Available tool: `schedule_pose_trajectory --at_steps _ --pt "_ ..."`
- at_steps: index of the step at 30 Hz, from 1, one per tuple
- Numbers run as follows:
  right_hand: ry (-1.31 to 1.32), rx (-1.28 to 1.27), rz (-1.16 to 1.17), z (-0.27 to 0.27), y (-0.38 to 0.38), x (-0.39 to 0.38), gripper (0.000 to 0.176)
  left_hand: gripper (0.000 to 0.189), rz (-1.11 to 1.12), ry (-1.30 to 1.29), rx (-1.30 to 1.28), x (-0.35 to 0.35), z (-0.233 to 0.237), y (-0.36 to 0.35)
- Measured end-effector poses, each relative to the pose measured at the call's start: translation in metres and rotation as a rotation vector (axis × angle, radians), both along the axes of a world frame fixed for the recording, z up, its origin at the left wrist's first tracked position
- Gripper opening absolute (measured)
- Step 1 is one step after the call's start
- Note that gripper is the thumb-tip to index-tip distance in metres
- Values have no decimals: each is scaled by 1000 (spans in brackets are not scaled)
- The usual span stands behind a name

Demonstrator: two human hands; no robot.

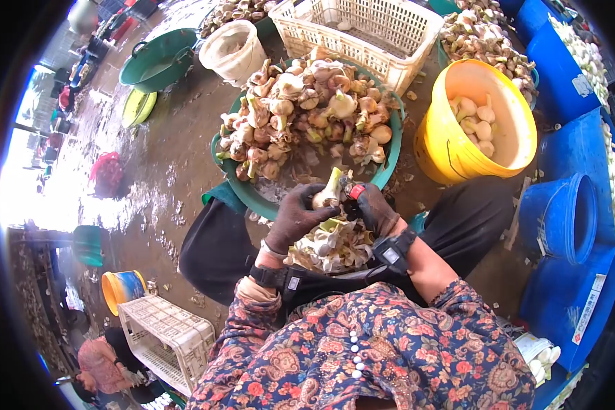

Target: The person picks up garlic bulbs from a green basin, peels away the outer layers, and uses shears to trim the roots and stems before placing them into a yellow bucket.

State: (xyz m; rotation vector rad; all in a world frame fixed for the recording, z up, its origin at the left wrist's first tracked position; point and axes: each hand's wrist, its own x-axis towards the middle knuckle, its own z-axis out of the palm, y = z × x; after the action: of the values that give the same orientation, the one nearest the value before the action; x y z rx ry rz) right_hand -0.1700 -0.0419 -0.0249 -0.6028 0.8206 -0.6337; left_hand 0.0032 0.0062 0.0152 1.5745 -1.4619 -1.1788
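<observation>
My left hand, in a dark glove, is closed around a garlic bulb with its pale stem pointing up. Against the stem side, my right hand, also gloved, grips a small tool with a red part; its working end is too small to make out. Below both hands, garlic peelings lie heaped in my lap. Just beyond them stands a wide green basin, piled with unpeeled garlic bulbs.
To the right stands a yellow bucket holding peeled bulbs. A cream crate and a white bucket stand behind the basin. Blue tubs and a blue bucket line the right side. Another crate is lower left.
</observation>
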Motion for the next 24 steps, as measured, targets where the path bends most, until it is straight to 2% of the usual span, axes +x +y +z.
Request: schedule_pose_trajectory --at_steps 1,2,3,4,6,8,10,11,12,14,15,16,17,18,20,22,24 --pt "134 -43 0 -6 2 0 23 43 -48 -117 -74 0 -2 -1" --pt "272 -84 -2 -12 6 -2 23 43 -52 -114 -75 -1 -1 -1" --pt "402 -322 -29 -9 12 0 26 42 -90 -185 -85 -4 4 0" --pt "406 -316 -29 -13 14 -1 26 41 -126 -256 -94 -6 6 2" --pt "499 -505 -1 -21 9 0 26 43 -167 -310 -117 -3 -1 3" --pt "503 -527 43 -22 3 -6 24 48 -2 365 251 2 -14 6" --pt "171 -231 98 -16 1 -10 23 49 -15 460 292 5 -12 4" --pt "102 -135 64 -13 5 -12 38 48 11 489 316 4 -12 5" --pt "103 -134 66 -15 8 -11 38 47 38 519 342 2 -13 7" --pt "214 172 147 -21 11 -8 58 47 41 590 299 -9 -17 6" --pt "97 213 267 -13 17 -10 69 49 39 526 196 -15 -22 5" --pt "99 215 265 -6 20 -10 69 52 40 463 93 -18 -26 6" --pt "106 93 215 2 22 -8 67 56 18 326 34 -18 -28 7" --pt "111 -30 166 6 22 -7 64 56 21 327 34 -19 -22 6" --pt "121 75 159 -20 15 -12 58 64 180 -276 -477 -19 -13 2" --pt "355 78 356 -10 6 -13 53 63 213 -313 -473 -14 -8 -1" --pt "299 15 391 -17 5 -14 50 52 -272 -653 -432 0 -10 0"
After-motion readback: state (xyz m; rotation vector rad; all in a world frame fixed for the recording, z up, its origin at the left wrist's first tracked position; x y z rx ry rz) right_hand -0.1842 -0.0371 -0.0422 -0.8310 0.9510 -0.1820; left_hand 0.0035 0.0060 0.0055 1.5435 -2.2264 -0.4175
